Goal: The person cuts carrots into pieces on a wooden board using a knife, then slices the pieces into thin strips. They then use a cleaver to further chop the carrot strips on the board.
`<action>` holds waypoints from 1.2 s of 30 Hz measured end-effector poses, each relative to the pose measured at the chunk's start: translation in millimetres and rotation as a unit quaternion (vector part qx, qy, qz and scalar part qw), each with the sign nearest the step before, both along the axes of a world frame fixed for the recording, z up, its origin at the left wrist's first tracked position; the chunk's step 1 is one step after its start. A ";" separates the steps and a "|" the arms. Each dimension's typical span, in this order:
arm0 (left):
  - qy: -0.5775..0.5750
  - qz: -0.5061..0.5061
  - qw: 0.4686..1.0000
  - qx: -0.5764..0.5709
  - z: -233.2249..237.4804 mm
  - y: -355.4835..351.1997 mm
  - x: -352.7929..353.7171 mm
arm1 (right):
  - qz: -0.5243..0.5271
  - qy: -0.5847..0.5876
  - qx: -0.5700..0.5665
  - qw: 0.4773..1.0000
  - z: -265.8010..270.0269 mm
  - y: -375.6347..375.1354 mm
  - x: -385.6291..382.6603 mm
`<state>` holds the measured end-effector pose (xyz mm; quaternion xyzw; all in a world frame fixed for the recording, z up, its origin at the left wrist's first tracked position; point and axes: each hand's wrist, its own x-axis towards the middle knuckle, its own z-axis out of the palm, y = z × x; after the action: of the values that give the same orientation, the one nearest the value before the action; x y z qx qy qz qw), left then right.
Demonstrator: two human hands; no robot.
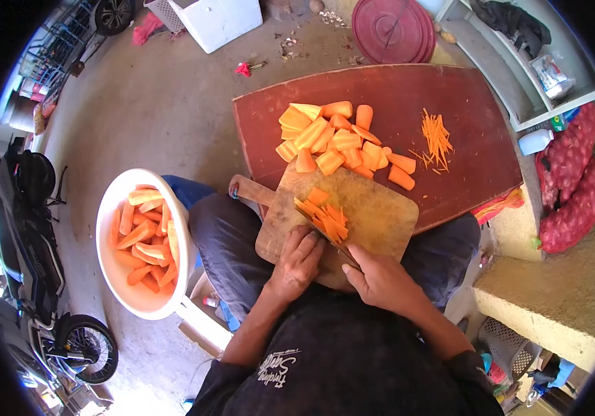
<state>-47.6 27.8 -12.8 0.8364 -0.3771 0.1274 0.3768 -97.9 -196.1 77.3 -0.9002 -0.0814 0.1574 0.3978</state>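
Note:
A wooden cutting board (387,211) with a handle rests across my lap. Sliced carrot pieces (330,220) lie on it along the far side of a knife (335,243). My right hand (379,276) is wrapped round the knife's handle, with the blade slanting up and left across the board. Curled together, the fingers of my left hand (296,262) are at the near side of the blade; what lies under them is hidden. Beyond the board, several peeled carrot chunks (329,139) are piled on a red-brown table (408,90), with thin carrot strips (437,141) to their right.
A white tub (107,270) of peeled carrots stands at my left. Red net sacks (575,184) are at the right beside a concrete step (554,298). A motorcycle (41,270) stands far left. At the back are a dark red lid (391,31) and a white box (221,21).

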 end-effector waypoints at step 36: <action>0.077 0.144 0.985 0.055 4.6 -9.0 3.1 | -0.243 0.178 0.383 0.873 -43.9 -77.2 -21.5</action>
<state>-44.4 18.8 -8.2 0.9088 -0.2288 0.0951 0.3357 -119.5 -273.2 33.4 -0.6255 0.1582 0.1698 0.7449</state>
